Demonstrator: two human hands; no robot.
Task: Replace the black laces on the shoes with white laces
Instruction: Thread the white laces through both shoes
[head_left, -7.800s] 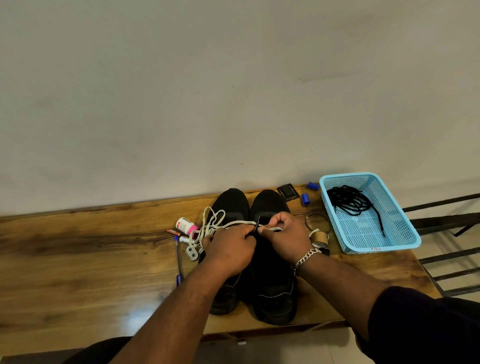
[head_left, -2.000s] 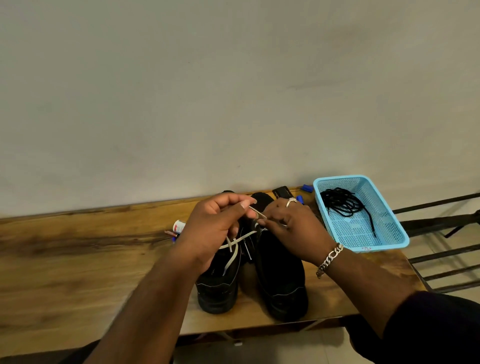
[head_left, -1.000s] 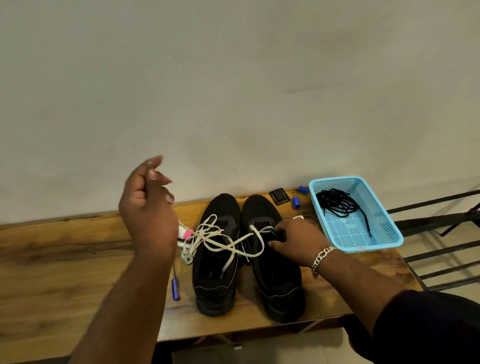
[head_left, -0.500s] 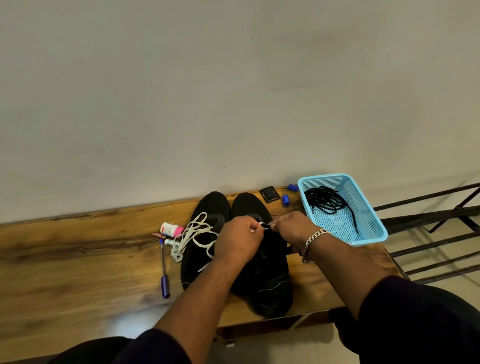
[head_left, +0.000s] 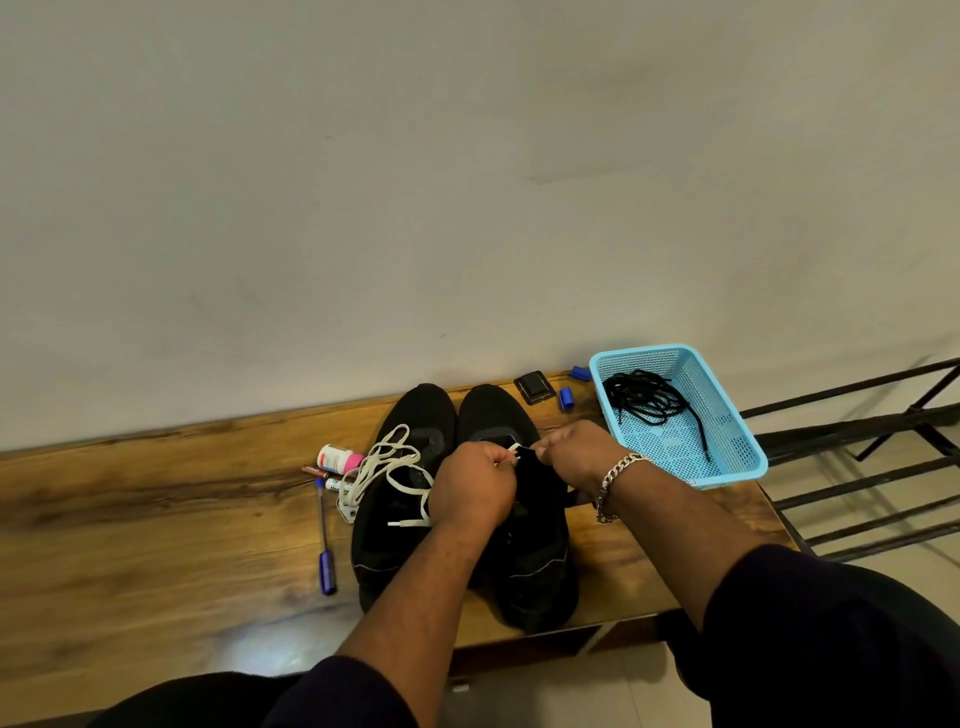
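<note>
Two black shoes stand side by side on the wooden table, the left shoe (head_left: 402, 467) and the right shoe (head_left: 530, 566). A white lace (head_left: 387, 465) lies in loose loops over the left shoe and runs toward the right one. My left hand (head_left: 475, 491) pinches a stretch of the white lace over the right shoe's eyelets. Close beside it, my right hand (head_left: 574, 452), with a silver bracelet at the wrist, pinches the lace end or the eyelet edge; which one is hidden. The black laces (head_left: 649, 402) lie bundled in a light blue basket (head_left: 737, 457).
A blue pen (head_left: 324, 540), a small white and pink bottle (head_left: 338, 459) and markers lie left of the shoes. A small black case (head_left: 535, 387) and blue caps (head_left: 566, 399) sit by the wall. A black metal rack (head_left: 872, 467) stands off the table's right end.
My left hand came down from its raised pull and returned to the right shoe's eyelets. The lace loops settled over the left shoe. In the last half second the hands barely moved.
</note>
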